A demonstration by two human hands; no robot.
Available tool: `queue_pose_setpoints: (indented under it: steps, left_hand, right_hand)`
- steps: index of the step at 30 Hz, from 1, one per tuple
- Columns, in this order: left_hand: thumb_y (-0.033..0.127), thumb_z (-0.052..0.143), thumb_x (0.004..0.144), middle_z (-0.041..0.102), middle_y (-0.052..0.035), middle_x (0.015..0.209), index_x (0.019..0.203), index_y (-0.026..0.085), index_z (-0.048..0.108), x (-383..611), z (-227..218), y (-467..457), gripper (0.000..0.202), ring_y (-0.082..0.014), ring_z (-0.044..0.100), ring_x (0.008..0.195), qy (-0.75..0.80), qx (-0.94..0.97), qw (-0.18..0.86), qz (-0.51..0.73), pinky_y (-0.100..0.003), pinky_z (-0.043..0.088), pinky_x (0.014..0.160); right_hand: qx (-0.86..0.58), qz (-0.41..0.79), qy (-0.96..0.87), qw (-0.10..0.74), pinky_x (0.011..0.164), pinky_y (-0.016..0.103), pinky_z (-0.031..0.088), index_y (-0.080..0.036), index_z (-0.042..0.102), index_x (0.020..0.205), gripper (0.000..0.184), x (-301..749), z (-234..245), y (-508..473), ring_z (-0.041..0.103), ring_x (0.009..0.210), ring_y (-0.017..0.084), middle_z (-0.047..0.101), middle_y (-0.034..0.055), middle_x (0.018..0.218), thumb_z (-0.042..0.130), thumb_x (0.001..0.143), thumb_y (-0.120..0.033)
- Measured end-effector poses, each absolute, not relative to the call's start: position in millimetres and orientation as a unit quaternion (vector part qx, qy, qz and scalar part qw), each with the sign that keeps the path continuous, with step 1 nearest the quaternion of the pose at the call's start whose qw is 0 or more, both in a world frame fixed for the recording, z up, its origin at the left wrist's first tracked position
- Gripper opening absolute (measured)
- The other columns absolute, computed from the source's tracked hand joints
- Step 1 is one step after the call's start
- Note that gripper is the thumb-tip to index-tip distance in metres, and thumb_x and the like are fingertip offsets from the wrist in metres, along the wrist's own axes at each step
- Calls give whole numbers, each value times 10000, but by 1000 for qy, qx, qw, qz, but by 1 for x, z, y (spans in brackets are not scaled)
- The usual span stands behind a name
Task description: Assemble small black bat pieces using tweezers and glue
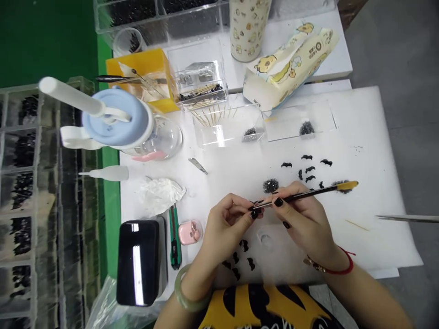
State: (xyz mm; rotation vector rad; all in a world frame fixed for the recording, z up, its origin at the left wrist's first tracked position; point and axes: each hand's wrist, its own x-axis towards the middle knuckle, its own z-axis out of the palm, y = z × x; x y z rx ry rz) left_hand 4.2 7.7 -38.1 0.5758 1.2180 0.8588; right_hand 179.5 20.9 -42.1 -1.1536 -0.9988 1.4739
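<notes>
My left hand (229,224) is closed in a pinch on a small black piece, mostly hidden by the fingertips. In my right hand (303,217) is a thin black pen-like tool (302,195) with a yellow end. Its narrow tip meets the fingertips of my left hand. Small black bat-shaped pieces (310,169) lie on the white sheet beyond my right hand. More bat-shaped pieces (251,263) are below my left wrist. A pile of tiny black bits (270,185) sits just past the fingers.
Clear trays (226,128) hold toothpicks and black bits. Leftward are a green utility knife (174,242), a pink earphone case (190,232), a black box (137,262) and a blue-lidded bottle (120,119). Tweezers (408,218) jut in at right. A tissue pack (291,66) lies behind.
</notes>
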Motion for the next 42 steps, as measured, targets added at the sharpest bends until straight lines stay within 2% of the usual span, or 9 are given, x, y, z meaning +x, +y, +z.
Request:
queue_pose_setpoints:
  steps: [5,10,16,19,29,38,42]
  left_hand:
    - [181,789,850,833,-27,772,991,199,722,4,-42,8,158,-184,806,809,546,262,698,383,-245,588,712]
    - [203,781,847,832,-29,786,907,194,744,6,-45,9,71,-174,788,815,538,272,701,381,-253,569,742]
    - [206,769,834,840,-55,826,908,183,760,8,-47,10,78,-213,788,828,536,273,707,372,-316,570,763]
    - [218,762,826,841,-74,837,908,177,760,9,-48,10,92,-228,781,806,536,273,709,368,-335,557,737]
    - [259,737,827,839,-118,866,899,177,730,13,-49,12,110,-297,785,862,530,276,713,366,-444,570,824]
    - [259,721,826,832,-122,869,893,181,725,12,-48,11,104,-311,778,863,530,282,714,360,-469,570,830]
    - [265,721,827,834,-116,873,891,183,726,13,-50,11,104,-302,775,858,527,284,715,362,-456,567,824]
  right_hand:
    - [-491,612,-390,481,499,229,430,-243,706,941,92,180,-47,16,449,488,72,628,-39,685,714,985,-322]
    - [-498,615,-379,479,486,249,381,-261,699,955,87,183,-51,13,440,498,79,610,-44,674,715,988,-340]
    - [-506,615,-370,478,472,257,381,-253,654,927,138,182,-50,15,426,480,70,711,-25,782,744,963,-351]
    - [-513,612,-371,475,451,253,370,-244,630,895,189,182,-48,16,421,466,75,732,-16,772,761,944,-371]
    - [-528,606,-370,466,494,251,392,-226,620,854,235,184,-46,18,410,482,67,688,-19,715,782,918,-385]
    - [-536,602,-371,461,489,237,381,-229,646,869,218,186,-46,16,406,482,63,690,-19,693,795,912,-382]
    - [-543,597,-370,461,505,234,410,-227,651,862,223,187,-47,16,441,497,67,691,-20,697,804,905,-382]
